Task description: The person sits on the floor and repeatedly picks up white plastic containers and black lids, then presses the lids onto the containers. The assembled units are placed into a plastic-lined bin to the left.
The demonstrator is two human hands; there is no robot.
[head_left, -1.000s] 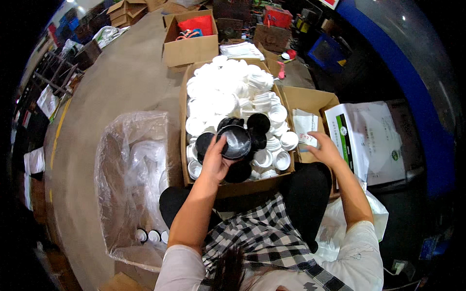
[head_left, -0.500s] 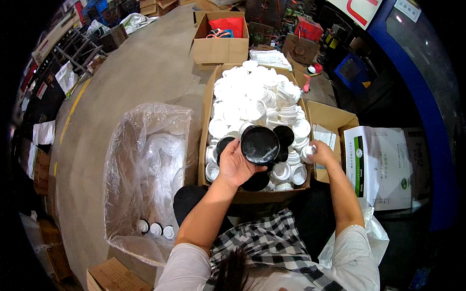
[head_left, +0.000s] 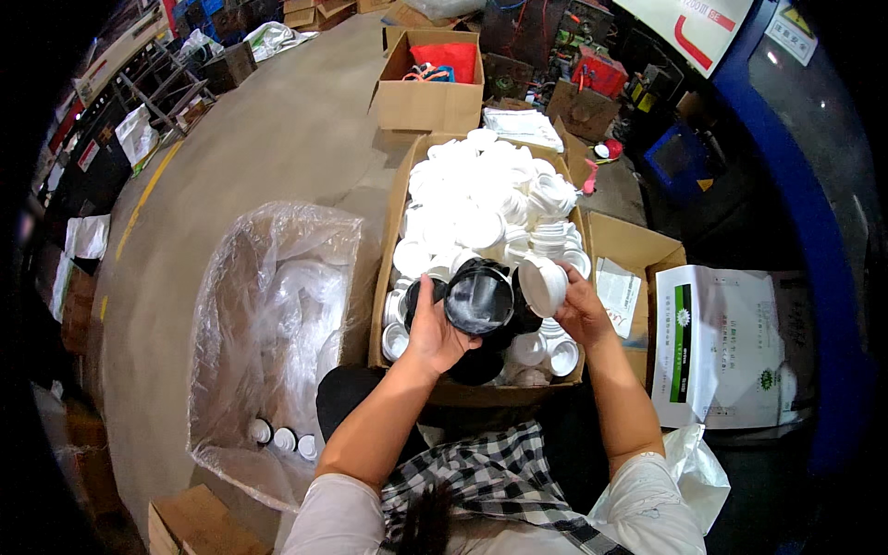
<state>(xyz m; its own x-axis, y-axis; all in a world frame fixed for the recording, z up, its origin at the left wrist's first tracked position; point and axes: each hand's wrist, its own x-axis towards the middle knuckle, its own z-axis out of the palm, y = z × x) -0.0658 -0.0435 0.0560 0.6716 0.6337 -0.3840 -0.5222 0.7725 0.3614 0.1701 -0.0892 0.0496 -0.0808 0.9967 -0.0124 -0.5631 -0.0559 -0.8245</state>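
In my left hand [head_left: 435, 333] is a round black lid [head_left: 478, 302], its hollow, shiny inside turned up toward me. Close on its right, my right hand [head_left: 583, 310] grips a round white plastic cap [head_left: 543, 285] by its edge, tilted with its broad face to the left. A small gap seems to lie between lid and cap, though I cannot tell if they touch. Both hands are over the near part of a cardboard box [head_left: 392, 250] heaped with white ribbed caps [head_left: 481, 227]. More black lids [head_left: 476, 366] lie on that heap, partly hidden by my hands.
On the left, a box lined with clear plastic [head_left: 268, 314] holds several white-and-black caps [head_left: 285, 438] in its near corner. An open carton [head_left: 638, 236] and a white printed sack [head_left: 726, 342] stand at right. Another carton [head_left: 430, 102] with a red thing is beyond the heap.
My right hand has come left from the box's right edge, bringing the white cap beside the black lid. The lid has tipped, and its inside now shows. The view has shifted slightly.
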